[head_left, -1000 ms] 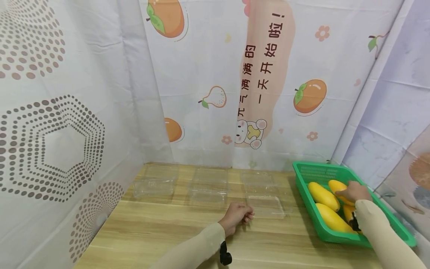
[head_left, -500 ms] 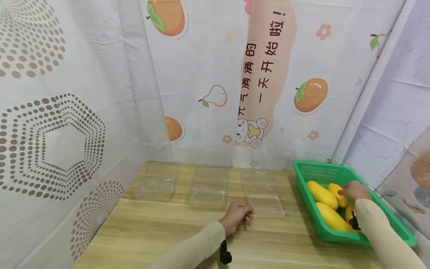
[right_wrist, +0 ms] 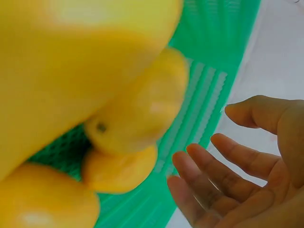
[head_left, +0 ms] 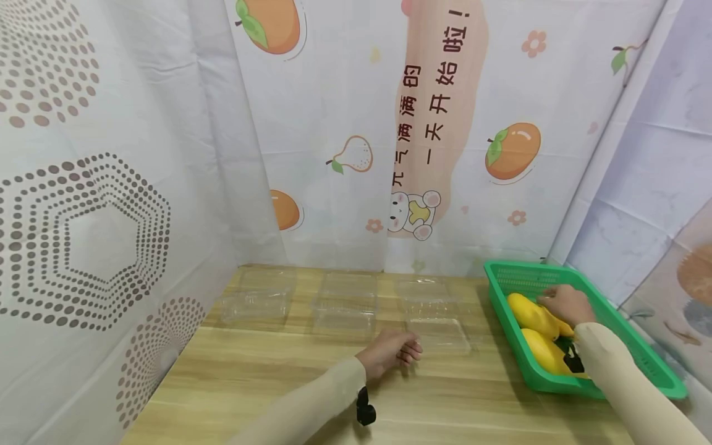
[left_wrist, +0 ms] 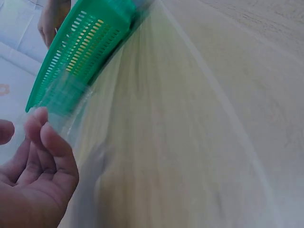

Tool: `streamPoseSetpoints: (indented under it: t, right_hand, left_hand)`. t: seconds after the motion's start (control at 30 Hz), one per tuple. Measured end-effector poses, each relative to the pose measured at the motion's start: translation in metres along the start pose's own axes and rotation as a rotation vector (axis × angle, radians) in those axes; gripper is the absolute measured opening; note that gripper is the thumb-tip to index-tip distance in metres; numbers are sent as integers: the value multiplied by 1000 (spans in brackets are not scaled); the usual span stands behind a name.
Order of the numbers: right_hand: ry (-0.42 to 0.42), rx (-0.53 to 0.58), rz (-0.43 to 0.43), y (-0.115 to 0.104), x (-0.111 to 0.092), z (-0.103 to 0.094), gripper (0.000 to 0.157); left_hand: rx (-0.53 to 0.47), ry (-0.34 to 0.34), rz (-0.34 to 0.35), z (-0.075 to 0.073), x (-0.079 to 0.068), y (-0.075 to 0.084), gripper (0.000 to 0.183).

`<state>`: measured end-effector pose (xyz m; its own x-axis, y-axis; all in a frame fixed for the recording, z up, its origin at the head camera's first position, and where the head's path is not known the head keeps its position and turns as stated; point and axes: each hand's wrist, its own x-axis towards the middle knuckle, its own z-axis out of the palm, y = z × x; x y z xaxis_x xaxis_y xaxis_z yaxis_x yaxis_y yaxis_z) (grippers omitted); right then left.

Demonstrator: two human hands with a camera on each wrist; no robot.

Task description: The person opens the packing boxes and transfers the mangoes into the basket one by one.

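In the head view my right hand (head_left: 567,304) is over the green basket (head_left: 503,346), close above several yellow mangoes (head_left: 528,314). The right wrist view shows that hand (right_wrist: 237,175) with its fingers spread and slightly bent, nothing between them. Beside it a large mango (right_wrist: 85,57) fills the upper left, with smaller-looking mangoes (right_wrist: 142,104) below. My left hand (head_left: 389,352) rests by the near edge of a clear plastic box (head_left: 439,334). Its fingers (left_wrist: 59,149) are loosely curled and hold nothing.
Two more clear plastic boxes (head_left: 345,322) stand in a row to the left, with lids raised at the back. The wooden table (head_left: 250,383) meets printed curtains (head_left: 334,204) behind and at both sides. The basket stands at the table's right.
My right hand has moved left and away from me within the basket, and the mangoes under it have shifted. My left hand stays in about the same place.
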<state>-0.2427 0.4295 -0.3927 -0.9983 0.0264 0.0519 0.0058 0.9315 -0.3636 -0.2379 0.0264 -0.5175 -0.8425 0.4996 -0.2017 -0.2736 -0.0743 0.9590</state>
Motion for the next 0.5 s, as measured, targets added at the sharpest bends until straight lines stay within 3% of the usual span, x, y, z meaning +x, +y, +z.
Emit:
streamPoseSetpoints:
  t: [0.17, 0.27, 0.33, 0.5]
  right_hand:
    - [13, 27, -35, -27, 1, 4, 62]
    - [12, 51, -53, -44, 0, 5, 69]
    - [14, 66, -72, -57, -1, 6, 71]
    - [57, 54, -140, -85, -2, 10, 74]
  left_hand:
    - [111, -128, -14, -14, -14, 17, 30]
    - [214, -198, 25, -24, -24, 32, 33]
    - [285, -206, 75, -32, -31, 43, 32]
    - [461, -149, 223, -53, -48, 78, 26]
